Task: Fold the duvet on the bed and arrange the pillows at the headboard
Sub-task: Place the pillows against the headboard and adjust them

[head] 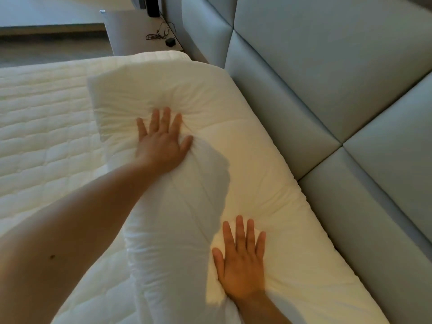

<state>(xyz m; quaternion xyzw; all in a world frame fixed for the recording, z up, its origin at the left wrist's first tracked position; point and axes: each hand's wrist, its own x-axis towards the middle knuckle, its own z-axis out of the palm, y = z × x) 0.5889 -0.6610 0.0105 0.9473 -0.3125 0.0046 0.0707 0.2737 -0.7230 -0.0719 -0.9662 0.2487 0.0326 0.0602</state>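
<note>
Against the headboard (pixel 327 78), both flat hands press a pillow (pixel 245 148), edges cropped.

I see a bedside table (pixel 140 26) far beyond the fingertips, carrying a tangled black cable (pixel 159 35), a small black adapter (pixel 170 42) and a dark object's base (pixel 153 7).
</note>
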